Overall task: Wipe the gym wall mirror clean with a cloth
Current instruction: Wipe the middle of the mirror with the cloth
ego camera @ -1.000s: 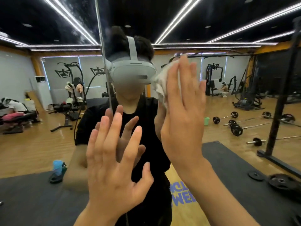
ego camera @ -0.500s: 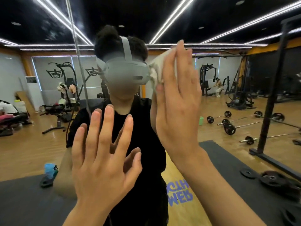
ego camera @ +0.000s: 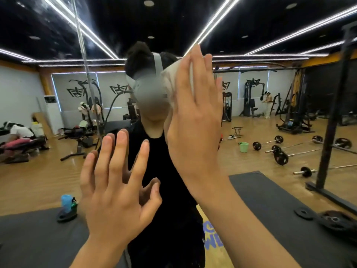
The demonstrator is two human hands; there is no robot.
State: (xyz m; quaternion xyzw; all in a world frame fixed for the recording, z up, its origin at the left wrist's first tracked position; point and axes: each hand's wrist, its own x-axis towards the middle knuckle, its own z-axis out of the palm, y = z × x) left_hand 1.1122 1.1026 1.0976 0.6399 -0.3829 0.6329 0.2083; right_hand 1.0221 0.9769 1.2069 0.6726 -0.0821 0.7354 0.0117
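Observation:
The wall mirror (ego camera: 270, 45) fills the whole view and reflects the gym and a person in a black top. My right hand (ego camera: 193, 120) is flat against the glass at upper centre, pressing a white cloth (ego camera: 170, 82) under its palm and fingers; only the cloth's left and top edges show past the hand. My left hand (ego camera: 116, 190) is lower and to the left, fingers spread, palm resting on the glass with nothing in it. A vertical seam (ego camera: 85, 64) between mirror panels runs down the left of the glass.
Everything else is reflection: barbells (ego camera: 280, 151) and weight plates on the wooden floor at right, a black rack post (ego camera: 334, 113), a green bucket (ego camera: 243, 147), dark floor mats (ego camera: 280, 200), benches and machines at left, a blue bottle (ego camera: 66, 203).
My right hand with the cloth has slid up the glass. The left hand stays flat on the glass. The mirror seam has shifted left in view.

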